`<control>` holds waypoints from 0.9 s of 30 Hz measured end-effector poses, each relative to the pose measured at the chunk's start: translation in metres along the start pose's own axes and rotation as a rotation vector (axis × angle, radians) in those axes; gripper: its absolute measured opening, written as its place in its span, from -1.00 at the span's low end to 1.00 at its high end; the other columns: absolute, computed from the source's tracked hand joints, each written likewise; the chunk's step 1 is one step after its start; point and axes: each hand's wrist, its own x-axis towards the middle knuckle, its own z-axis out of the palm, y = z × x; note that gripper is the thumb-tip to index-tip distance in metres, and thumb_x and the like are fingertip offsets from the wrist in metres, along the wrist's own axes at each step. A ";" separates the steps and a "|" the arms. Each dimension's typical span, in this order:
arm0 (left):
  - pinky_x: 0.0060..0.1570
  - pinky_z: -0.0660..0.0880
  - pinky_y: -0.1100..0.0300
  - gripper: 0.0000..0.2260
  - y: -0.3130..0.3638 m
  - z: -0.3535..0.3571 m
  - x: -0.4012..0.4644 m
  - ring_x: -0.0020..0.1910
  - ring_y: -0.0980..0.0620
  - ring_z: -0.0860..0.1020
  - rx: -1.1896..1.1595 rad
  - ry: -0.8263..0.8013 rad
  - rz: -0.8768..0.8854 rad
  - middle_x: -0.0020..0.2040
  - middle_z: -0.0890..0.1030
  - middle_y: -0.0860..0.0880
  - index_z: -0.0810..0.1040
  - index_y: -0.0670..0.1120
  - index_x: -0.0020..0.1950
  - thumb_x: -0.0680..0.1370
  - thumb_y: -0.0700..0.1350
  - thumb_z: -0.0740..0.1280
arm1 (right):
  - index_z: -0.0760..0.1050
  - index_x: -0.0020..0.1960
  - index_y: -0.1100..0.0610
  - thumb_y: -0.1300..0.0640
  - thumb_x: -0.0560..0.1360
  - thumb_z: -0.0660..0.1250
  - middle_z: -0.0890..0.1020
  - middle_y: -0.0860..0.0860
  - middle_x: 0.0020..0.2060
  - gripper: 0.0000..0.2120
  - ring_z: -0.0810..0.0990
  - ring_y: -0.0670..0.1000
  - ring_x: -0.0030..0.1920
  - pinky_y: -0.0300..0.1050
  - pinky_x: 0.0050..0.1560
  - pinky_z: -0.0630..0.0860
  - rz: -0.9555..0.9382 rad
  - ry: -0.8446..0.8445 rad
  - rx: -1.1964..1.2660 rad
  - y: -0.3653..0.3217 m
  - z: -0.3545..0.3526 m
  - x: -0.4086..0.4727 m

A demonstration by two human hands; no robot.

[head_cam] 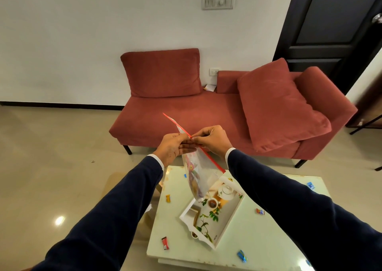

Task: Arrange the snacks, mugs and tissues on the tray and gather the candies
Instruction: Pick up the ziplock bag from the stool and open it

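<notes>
A clear zip bag (201,173) with a red seal strip hangs in the air above the table, holding several wrapped candies near its bottom. My left hand (172,146) and my right hand (210,139) both pinch the red strip at its middle, close together. Below the bag a white tray (224,228) with a printed teapot and leaf picture lies on the pale table (177,213). Loose candies are scattered on the table: a yellow one (168,198), a red one (165,243), a blue one (241,256), an orange one (260,211) and another blue one (310,185).
A red sofa (186,113) with two cushions stands behind the table against the white wall. A dark door (330,22) is at the back right. Beige tiled floor (51,157) stretches to the left of the table.
</notes>
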 end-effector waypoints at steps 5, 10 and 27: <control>-0.22 0.70 0.03 -0.91 -0.003 0.003 0.000 -0.30 -0.10 0.71 0.040 0.025 0.013 -0.22 0.69 -0.25 0.59 -0.33 -0.04 0.61 -0.32 0.33 | 0.71 -0.15 0.24 0.16 0.45 0.53 0.73 0.12 -0.28 -0.87 0.74 0.06 -0.28 -0.08 -0.19 0.71 0.084 0.002 -0.019 -0.004 0.001 0.005; -0.19 0.70 0.05 -0.89 -0.005 -0.003 0.000 -0.23 -0.12 0.73 0.090 -0.010 0.044 -0.18 0.72 -0.25 0.64 -0.29 -0.05 0.61 -0.27 0.36 | 0.69 -0.18 0.19 0.11 0.46 0.53 0.73 0.10 -0.29 -0.86 0.74 0.02 -0.31 -0.12 -0.25 0.70 0.089 -0.022 -0.063 -0.006 0.000 0.008; -0.15 0.69 -0.07 -0.79 -0.005 -0.002 0.006 -0.23 -0.18 0.69 0.120 -0.062 0.001 -0.20 0.64 -0.27 0.59 -0.31 0.01 0.65 -0.15 0.33 | 0.59 -0.15 0.22 0.08 0.55 0.41 0.66 0.00 -0.30 -0.79 0.62 -0.13 -0.34 -0.29 -0.30 0.59 0.012 -0.085 -0.133 0.010 0.008 0.010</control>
